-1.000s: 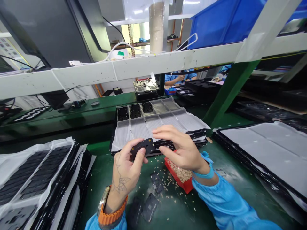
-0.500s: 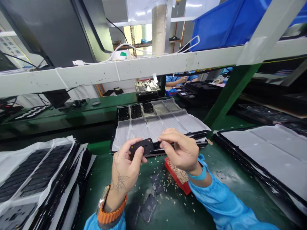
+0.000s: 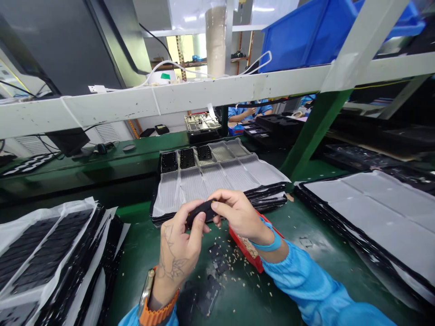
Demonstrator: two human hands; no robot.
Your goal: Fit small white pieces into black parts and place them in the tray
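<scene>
A small flat black plastic part [image 3: 201,212] is held up above the bench, tilted. My left hand [image 3: 181,242] grips its left end between thumb and fingers. At the other end, the thumb and fingers of my right hand [image 3: 239,218] close on the part's edge; whether a tiny piece sits under those fingertips is hidden. Below my right wrist stands a red box [image 3: 245,249] of small beige pieces, partly covered by the arm. More black plastic parts [image 3: 208,295] lie on the green bench beneath my hands, with beige pieces scattered around them.
Ahead lies a stack of trays [image 3: 217,176] with white liners and several black parts. Other tray stacks stand at left [image 3: 54,253] and right [image 3: 377,217]. A white shelf beam [image 3: 190,95] crosses above, carrying a blue bin [image 3: 306,38]. A co-worker's arm [image 3: 243,115] shows behind.
My right hand has moved left and down onto the right end of the black plastic part, which it was apart from before. The view has shifted slightly to the right.
</scene>
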